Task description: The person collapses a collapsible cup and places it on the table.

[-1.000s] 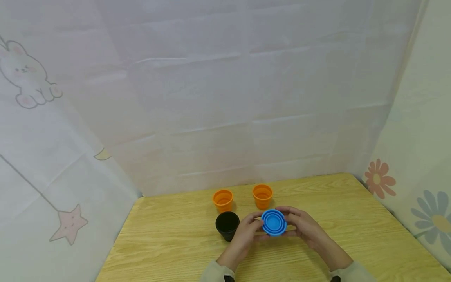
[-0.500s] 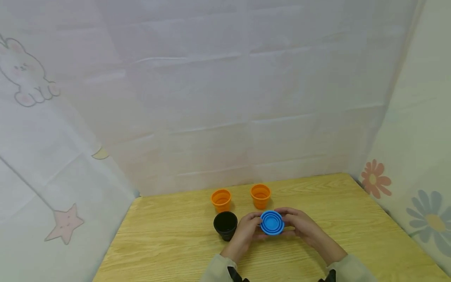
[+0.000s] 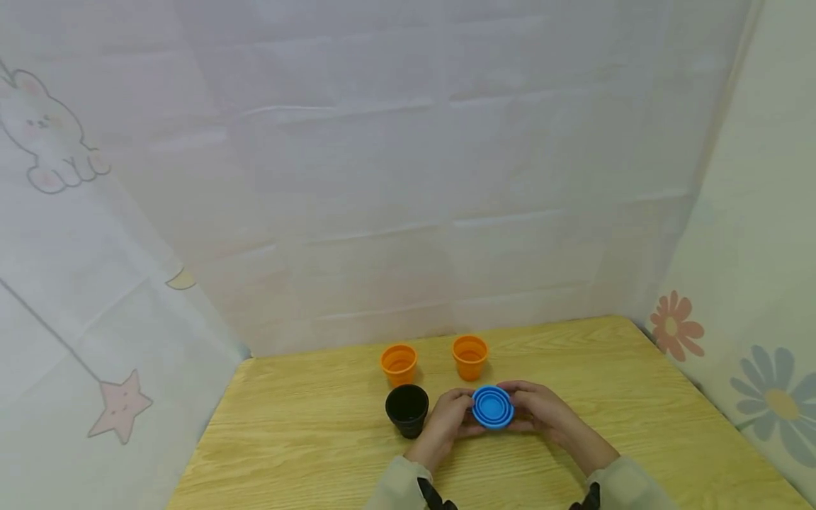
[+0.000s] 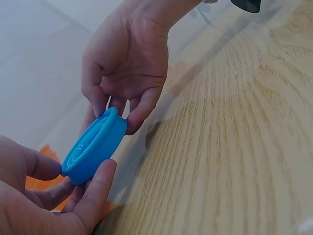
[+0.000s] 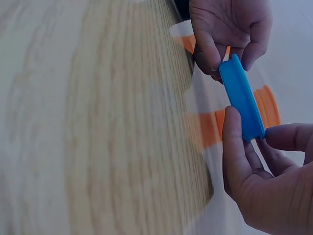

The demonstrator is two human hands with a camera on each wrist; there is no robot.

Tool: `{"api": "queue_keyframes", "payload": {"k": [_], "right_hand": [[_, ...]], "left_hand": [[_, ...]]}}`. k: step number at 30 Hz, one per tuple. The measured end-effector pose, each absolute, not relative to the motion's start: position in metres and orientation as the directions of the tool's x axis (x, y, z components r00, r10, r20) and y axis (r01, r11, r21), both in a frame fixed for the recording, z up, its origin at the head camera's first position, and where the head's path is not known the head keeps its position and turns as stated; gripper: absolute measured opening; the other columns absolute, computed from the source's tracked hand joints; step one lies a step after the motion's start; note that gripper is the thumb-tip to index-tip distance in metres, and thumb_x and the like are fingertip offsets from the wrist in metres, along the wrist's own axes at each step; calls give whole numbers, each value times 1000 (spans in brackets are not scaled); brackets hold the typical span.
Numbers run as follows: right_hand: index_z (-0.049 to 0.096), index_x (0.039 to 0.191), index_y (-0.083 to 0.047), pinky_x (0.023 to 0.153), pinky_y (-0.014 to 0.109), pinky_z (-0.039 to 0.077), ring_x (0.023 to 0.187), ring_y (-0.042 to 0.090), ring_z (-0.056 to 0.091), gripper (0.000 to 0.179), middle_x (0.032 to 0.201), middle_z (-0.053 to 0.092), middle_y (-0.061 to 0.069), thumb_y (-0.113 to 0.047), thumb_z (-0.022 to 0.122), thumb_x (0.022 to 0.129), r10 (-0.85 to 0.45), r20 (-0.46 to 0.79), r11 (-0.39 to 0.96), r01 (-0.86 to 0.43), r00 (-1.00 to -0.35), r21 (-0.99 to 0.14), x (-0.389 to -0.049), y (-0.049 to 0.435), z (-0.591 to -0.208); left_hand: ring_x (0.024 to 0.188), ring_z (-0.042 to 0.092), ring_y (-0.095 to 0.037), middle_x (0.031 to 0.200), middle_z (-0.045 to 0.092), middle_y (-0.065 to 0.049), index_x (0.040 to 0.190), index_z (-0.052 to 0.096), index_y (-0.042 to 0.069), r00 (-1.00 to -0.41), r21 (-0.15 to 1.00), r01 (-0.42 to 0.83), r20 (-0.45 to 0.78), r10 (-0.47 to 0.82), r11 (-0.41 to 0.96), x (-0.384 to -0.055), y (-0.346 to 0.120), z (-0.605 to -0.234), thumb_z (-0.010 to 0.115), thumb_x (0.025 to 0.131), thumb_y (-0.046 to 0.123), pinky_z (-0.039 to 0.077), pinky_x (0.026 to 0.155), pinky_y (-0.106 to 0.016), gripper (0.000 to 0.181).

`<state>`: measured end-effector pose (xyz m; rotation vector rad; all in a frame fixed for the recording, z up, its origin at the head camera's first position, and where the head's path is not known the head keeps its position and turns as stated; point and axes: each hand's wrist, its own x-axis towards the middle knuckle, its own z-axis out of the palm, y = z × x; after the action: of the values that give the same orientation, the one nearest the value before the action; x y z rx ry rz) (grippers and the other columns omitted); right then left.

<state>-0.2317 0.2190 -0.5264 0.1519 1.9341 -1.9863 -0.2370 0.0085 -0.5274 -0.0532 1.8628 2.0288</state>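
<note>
Between my two hands is a blue collapsible cup (image 3: 493, 406), folded flat into a ring-ridged disc. In the head view my left hand (image 3: 446, 423) pinches its left edge and my right hand (image 3: 547, 413) its right edge. The left wrist view shows the blue cup (image 4: 93, 147) tilted and held off the wooden table, with thumbs and fingers on its rim and side. Seen from the right wrist, the cup (image 5: 241, 100) appears edge-on. Just left of my left hand stands a black cup (image 3: 406, 411), upright and unfolded.
Two orange collapsible cups stand unfolded further back: the left orange cup (image 3: 399, 365) behind the black one, the right orange cup (image 3: 469, 358) beyond the blue one. The wooden table (image 3: 293, 425) meets a pale cloth backdrop (image 3: 357, 177) at its rear edge.
Both hands keep hold of the folded blue cup, which shifts only slightly. The whole head view drifts a little. The black and orange cups stay where they were.
</note>
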Motion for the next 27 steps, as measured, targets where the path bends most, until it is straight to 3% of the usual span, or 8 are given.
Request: {"api": "queue_keyframes", "payload": {"k": [11, 19, 27], "right_hand": [[56, 138, 2, 78, 46, 62, 92, 25, 69, 43, 111, 71, 13, -8, 56, 97, -104, -366, 54, 363, -925, -930, -242, 217, -531], [59, 136, 2, 76, 43, 62, 90, 24, 70, 41, 107, 73, 13, -15, 56, 100, -101, -361, 105, 350, -927, -931, -246, 218, -528], [62, 133, 2, 76, 40, 62, 88, 22, 65, 39, 109, 72, 11, -12, 58, 97, -73, -360, 159, 345, -930, -925, -248, 218, -531]], "left_hand": [[86, 70, -22, 102, 71, -14, 114, 67, 0, -909, 929, -363, -337, 246, -68, -241, 8, -524, 54, 98, 26, 62, 76, -41, 33], [80, 64, -18, 91, 69, -10, 111, 69, 1, -920, 948, -312, -318, 230, 62, -238, 15, -514, 52, 98, 28, 60, 73, -32, 34], [85, 63, -21, 95, 67, -10, 115, 68, 1, -919, 950, -268, -303, 254, 161, -237, 18, -509, 51, 100, 29, 60, 79, -37, 37]]}}
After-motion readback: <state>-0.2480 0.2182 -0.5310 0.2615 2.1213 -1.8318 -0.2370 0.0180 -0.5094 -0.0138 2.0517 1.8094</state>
